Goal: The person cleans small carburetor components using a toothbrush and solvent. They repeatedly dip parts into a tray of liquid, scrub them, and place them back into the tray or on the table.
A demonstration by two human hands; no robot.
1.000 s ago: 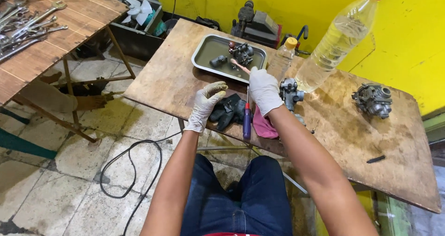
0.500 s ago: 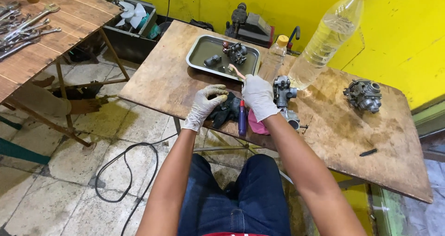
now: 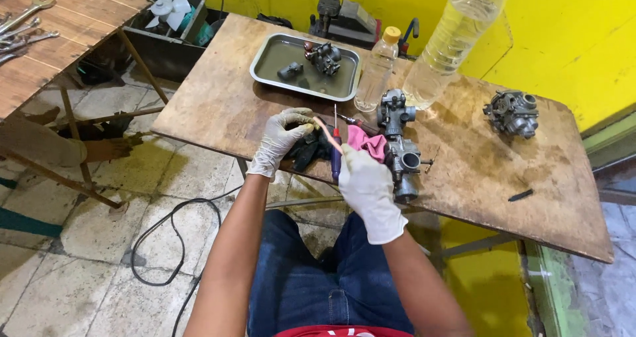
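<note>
Left hand (image 3: 283,135): gloved, curled shut around a dark metal part (image 3: 306,150) at the surface's (image 3: 218,105) near edge; likely heavy, rigid, oily, so grip its body.
Right hand (image 3: 366,186): gloved, closed on a thin pinkish stick (image 3: 328,135) pointing at that part; light, probably bendy.
Room: open wood left of the left hand; carburettor (image 3: 402,165) crowds just right.

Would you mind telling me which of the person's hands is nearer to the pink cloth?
The right hand is nearer, just below the pink cloth and partly overlapping it. The left hand is further left, on a dark part.
</note>
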